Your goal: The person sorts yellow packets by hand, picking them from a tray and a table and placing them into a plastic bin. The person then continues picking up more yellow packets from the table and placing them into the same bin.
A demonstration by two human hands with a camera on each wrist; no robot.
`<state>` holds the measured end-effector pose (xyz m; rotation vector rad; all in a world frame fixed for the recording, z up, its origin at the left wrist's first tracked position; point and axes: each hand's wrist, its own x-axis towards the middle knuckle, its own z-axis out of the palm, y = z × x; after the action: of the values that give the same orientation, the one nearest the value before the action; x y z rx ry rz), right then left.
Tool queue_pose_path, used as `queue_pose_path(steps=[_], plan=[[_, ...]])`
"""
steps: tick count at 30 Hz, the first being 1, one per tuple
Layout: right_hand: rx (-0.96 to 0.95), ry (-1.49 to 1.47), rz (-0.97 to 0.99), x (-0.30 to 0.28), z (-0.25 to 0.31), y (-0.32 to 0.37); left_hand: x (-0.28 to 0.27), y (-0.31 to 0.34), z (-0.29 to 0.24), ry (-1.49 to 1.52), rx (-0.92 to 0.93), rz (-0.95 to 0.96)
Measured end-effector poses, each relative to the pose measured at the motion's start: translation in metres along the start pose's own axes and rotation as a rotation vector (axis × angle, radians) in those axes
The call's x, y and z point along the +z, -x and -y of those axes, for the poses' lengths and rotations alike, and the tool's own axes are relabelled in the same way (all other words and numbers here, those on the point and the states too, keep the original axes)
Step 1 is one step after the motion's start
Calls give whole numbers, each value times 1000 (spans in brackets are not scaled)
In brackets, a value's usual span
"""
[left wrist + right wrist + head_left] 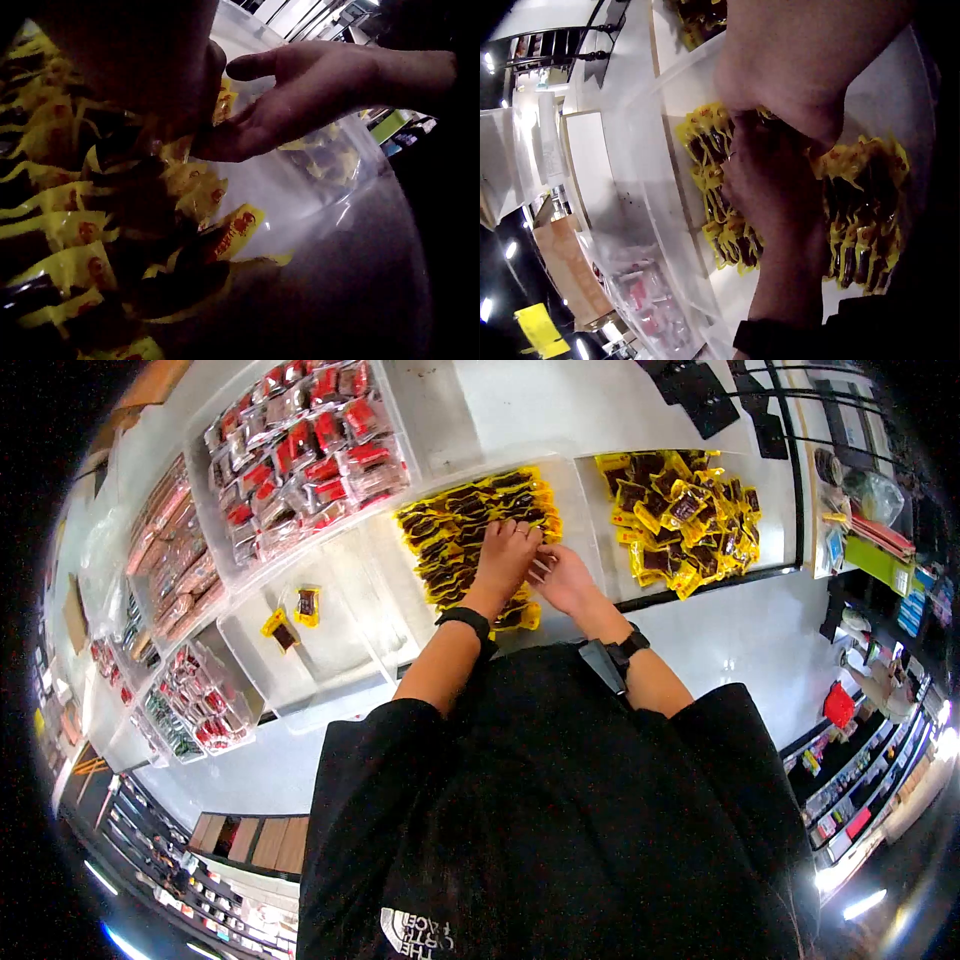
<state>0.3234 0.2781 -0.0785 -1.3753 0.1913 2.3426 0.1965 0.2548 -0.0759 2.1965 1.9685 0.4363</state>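
In the head view, both hands meet over the right part of a tub lined with rows of small yellow-wrapped packets [470, 530], dark in the middle. My left hand [508, 558] is palm down over the rows, a ring on one finger. Its fingertips are hidden, so I cannot tell whether they hold a packet. My right hand [566, 576] comes in from the right, fingertips at the left hand's. In the left wrist view the right hand [292, 94] has its thumb apart from fairly straight fingers, which reach beneath the left hand [142, 67] close to a packet [199, 191].
Right of the tub, another bin holds a loose heap of yellow packets [685, 510]. To the left, a clear tray [330, 575] has two yellow packets in it. Beyond stand a bin of red-and-clear packets [300, 450] and a box of pinkish packs [175, 550]. Black metal racks [705, 400] edge the table.
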Motion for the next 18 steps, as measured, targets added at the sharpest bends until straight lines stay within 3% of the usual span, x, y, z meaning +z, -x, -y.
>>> queue_pose_path(steps=[7, 10, 12, 14, 16, 17, 18], plan=[[10, 48, 28, 21, 8, 14, -6, -2, 2, -3, 19, 17], [84, 51, 89, 6, 11, 6, -33, 7, 11, 221, -10, 86], [22, 220, -255, 12, 5, 10, -65, 11, 22, 384, 22, 18], [-16, 287, -290, 25, -1, 22, -95, 30, 41, 491, -126, -97], [-226, 367, -289, 53, -14, 39, -125, 65, 66, 494, -265, -284], [-224, 381, -283, 73, -19, 46, -134, 85, 78, 493, -404, -409], [-330, 578, -188, 95, -27, 53, -144, 104, 91, 492, -540, -532]])
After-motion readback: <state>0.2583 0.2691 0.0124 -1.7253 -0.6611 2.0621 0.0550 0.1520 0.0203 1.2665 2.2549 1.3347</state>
